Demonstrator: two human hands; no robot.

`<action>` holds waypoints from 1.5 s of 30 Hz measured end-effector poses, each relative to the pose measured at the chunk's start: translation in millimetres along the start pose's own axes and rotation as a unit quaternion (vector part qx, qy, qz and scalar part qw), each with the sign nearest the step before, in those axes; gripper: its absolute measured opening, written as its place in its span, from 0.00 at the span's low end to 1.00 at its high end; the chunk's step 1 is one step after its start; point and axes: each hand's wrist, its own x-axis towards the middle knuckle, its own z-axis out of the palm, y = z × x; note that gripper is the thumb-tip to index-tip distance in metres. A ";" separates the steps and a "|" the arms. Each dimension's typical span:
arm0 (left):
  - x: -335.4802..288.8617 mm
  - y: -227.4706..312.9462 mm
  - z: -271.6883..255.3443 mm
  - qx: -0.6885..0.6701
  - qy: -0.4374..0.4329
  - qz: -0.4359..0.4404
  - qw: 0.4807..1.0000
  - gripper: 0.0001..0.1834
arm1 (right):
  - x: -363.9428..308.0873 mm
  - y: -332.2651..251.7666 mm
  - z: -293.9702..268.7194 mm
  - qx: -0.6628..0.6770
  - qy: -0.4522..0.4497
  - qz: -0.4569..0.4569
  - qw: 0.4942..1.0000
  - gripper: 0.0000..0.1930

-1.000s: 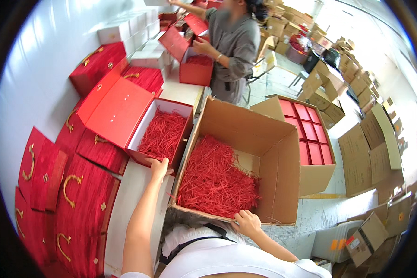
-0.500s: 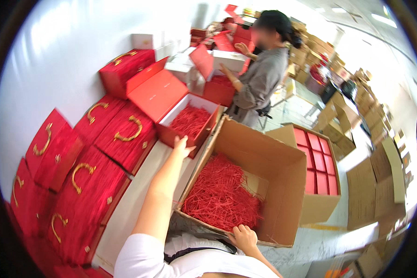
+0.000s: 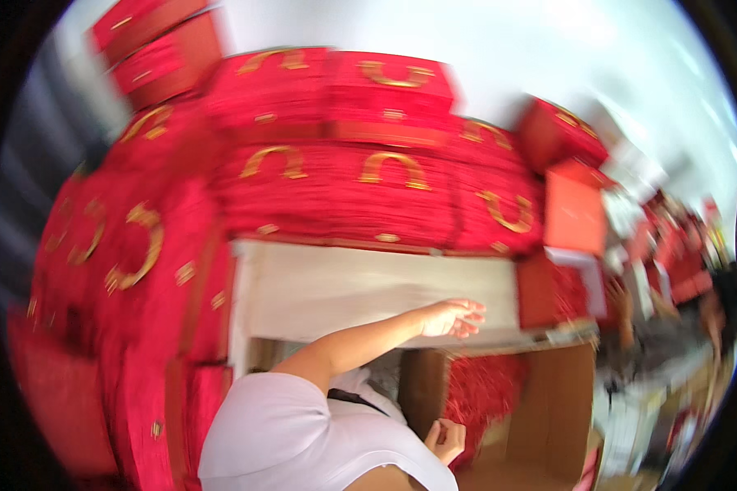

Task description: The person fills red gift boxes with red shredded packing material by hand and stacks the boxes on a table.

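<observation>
Hands over table edge and carton, amid stacked red boxes.

Red boxes (image 3: 336, 176) with gold horseshoe handles are piled from nine to one o'clock around the white table (image 3: 336, 286), likely so that each is within an arm's reach while the middle stays free for work. The left hand (image 3: 450, 317) is stretched out from the shoulder across the table toward three o'clock, palm down, fingers spread and loose, gripping nothing; it hovers just above the table's near edge, right beside the carton (image 3: 549, 409). The carton stands at five o'clock, open, with red shred (image 3: 483, 393) in it. The right hand (image 3: 445, 438) is low at six o'clock, close to the body, fingers curled at the carton's near wall; blur hides whether it grips the wall. An open red box (image 3: 569, 245) lies at three o'clock.
</observation>
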 end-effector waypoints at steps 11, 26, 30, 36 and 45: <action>-356.3 38.8 51.6 0.212 0.439 0.283 0.826 0.20 | 126.2 -61.9 101.1 0.181 -0.308 -0.296 0.886 0.03; -426.7 -53.7 146.3 0.016 0.669 0.481 0.567 0.22 | 112.4 -405.1 226.7 0.247 -0.287 -0.782 0.495 0.39; -425.0 -67.3 129.7 -0.045 0.646 0.540 0.537 0.31 | 110.9 -427.0 263.6 0.161 -0.265 -0.831 0.461 0.30; -402.1 -57.9 122.6 -0.012 0.701 0.503 0.505 0.39 | 113.5 -403.2 251.4 0.194 -0.216 -0.851 0.437 0.27; -359.3 -73.6 120.0 0.137 0.684 0.565 0.441 0.30 | 136.4 -330.2 187.8 0.245 -0.022 -0.859 0.449 0.11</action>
